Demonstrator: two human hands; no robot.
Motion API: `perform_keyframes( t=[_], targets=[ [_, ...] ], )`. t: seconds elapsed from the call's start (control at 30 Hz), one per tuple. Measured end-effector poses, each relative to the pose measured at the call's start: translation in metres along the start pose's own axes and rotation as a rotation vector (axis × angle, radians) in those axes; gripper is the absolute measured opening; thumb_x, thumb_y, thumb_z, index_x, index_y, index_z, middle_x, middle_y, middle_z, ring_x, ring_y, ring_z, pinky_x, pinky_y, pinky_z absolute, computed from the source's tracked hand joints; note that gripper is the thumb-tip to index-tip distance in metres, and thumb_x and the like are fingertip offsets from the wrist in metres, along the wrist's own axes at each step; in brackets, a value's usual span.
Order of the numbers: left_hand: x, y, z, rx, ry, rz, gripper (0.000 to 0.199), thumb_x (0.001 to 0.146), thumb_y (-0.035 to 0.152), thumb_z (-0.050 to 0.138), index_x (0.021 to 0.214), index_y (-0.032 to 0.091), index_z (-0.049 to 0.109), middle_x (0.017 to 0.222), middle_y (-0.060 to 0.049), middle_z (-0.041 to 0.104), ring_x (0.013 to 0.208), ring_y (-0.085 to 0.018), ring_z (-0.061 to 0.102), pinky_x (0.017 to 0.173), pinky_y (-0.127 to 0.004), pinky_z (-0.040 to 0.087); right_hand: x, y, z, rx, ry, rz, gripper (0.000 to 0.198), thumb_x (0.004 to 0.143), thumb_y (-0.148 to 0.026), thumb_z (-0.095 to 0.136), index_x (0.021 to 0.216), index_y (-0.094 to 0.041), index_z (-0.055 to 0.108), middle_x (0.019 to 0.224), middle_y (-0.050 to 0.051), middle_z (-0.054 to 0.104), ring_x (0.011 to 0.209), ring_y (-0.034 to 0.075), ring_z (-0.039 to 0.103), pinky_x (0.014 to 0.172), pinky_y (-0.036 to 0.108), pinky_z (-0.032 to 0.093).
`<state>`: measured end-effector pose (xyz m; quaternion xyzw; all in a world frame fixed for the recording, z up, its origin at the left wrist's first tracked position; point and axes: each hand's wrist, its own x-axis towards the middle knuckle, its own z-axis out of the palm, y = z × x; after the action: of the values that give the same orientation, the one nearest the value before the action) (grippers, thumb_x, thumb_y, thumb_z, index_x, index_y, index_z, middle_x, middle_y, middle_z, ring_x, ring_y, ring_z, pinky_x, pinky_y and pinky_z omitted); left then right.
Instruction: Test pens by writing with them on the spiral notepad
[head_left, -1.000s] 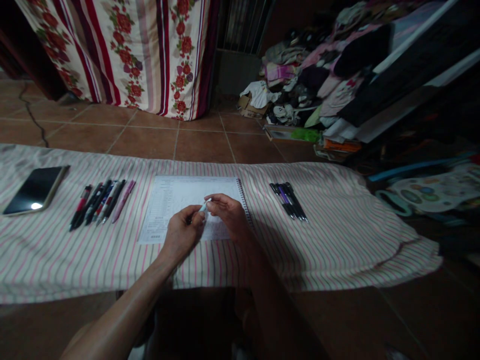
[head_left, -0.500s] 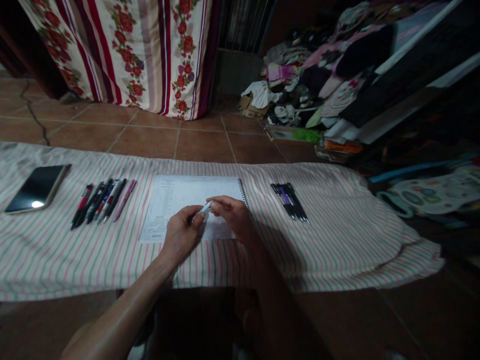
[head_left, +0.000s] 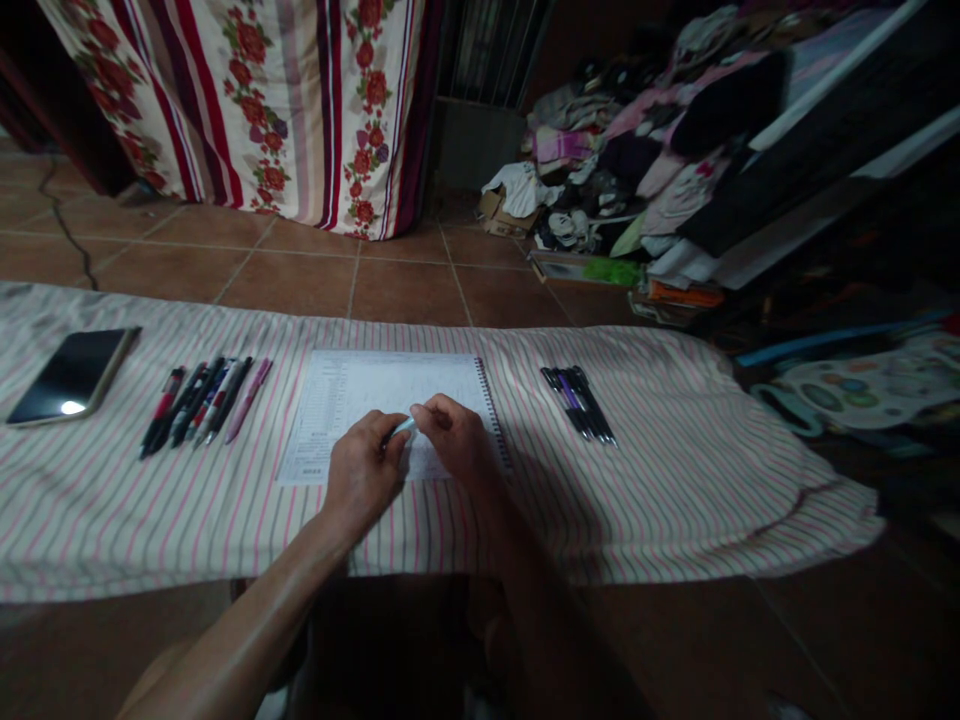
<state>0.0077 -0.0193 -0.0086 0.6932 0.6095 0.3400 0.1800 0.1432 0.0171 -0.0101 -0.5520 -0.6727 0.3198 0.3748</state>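
Pen (head_left: 406,425): pale blue, above the lower half of the open notebook (head_left: 390,372), slanted between both hands; from my remote seat I can't tell whether it touches the page.
Left grip: the left hand (head_left: 365,462) is closed around the pen's dark end.
Right grip: the right hand (head_left: 454,435) has its fingertips drawn together, pinching the pale end as far as I can see.
Just changed: half a second ago those right fingers reached out straighter along the pen; now they are curled in at its end, and less of the pale barrel shows.
Meaning: I judge the left hand to be steadying while the right handles the end.
Unmoved: the pens beside the phone (head_left: 220,402), the phone (head_left: 71,375) and the pens past the spiral edge (head_left: 570,393), all on the cloth-covered table (head_left: 697,480).
Hidden: most of the barrel, behind fingers; any cap or button is too small to make out.
Hard to read: the page's faint print.
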Motion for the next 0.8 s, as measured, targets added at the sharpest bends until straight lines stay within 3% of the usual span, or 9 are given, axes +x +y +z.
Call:
perform_keyframes(
  t=[0.17,0.3,0.4,0.47,0.6,0.8],
  targets=[
    [-0.002,-0.001,0.000,0.041,-0.016,0.086,0.023,0.086,0.023,0.043,0.097,0.018,0.063,0.082,-0.004,0.062,0.076,-0.017,0.058,0.068,-0.027,0.043,0.001,0.004,0.003,-0.127,0.007,-0.063,0.041,0.083,-0.044,0.041,0.050,-0.020,0.038,0.048,-0.004,0.036,0.049,0.009,0.036,0.053,0.023,0.028],
    [-0.002,-0.002,-0.002,0.060,-0.054,0.085,0.026,0.087,0.024,0.042,0.100,0.018,0.064,0.085,-0.005,0.063,0.078,-0.017,0.058,0.069,-0.028,0.043,0.000,0.007,0.003,-0.189,-0.024,-0.045,0.046,0.085,-0.050,0.039,0.051,-0.019,0.044,0.048,-0.002,0.045,0.049,0.010,0.040,0.053,0.025,0.028],
    [0.001,-0.003,-0.003,0.042,-0.064,0.011,0.025,0.086,0.024,0.044,0.097,0.019,0.065,0.083,-0.004,0.064,0.075,-0.017,0.059,0.067,-0.027,0.043,-0.001,0.006,0.001,-0.083,-0.044,0.027,0.048,0.087,-0.053,0.035,0.059,-0.020,0.055,0.057,0.002,0.057,0.056,0.013,0.051,0.058,0.026,0.034],
    [0.003,-0.004,-0.005,0.005,-0.066,-0.055,0.024,0.085,0.025,0.045,0.096,0.020,0.065,0.081,-0.003,0.064,0.074,-0.017,0.060,0.067,-0.027,0.043,-0.001,0.006,0.000,0.048,-0.047,0.066,0.048,0.089,-0.052,0.029,0.074,-0.020,0.062,0.068,0.004,0.062,0.062,0.013,0.056,0.061,0.026,0.039],
    [0.006,-0.008,-0.006,-0.078,-0.063,-0.162,0.024,0.083,0.027,0.048,0.096,0.020,0.066,0.084,-0.004,0.066,0.079,-0.018,0.061,0.073,-0.029,0.044,0.001,0.006,-0.003,0.276,-0.085,0.055,0.035,0.085,-0.044,0.041,0.102,-0.019,0.060,0.080,0.004,0.064,0.066,0.013,0.059,0.061,0.025,0.045],
    [0.006,-0.012,-0.005,-0.096,-0.066,-0.180,0.024,0.081,0.028,0.049,0.095,0.021,0.067,0.084,-0.004,0.068,0.078,-0.019,0.062,0.071,-0.030,0.044,0.001,0.007,-0.003,0.341,-0.125,0.012,0.022,0.075,-0.028,0.056,0.093,-0.019,0.066,0.082,0.003,0.066,0.074,0.014,0.060,0.067,0.026,0.046]
  ],
)
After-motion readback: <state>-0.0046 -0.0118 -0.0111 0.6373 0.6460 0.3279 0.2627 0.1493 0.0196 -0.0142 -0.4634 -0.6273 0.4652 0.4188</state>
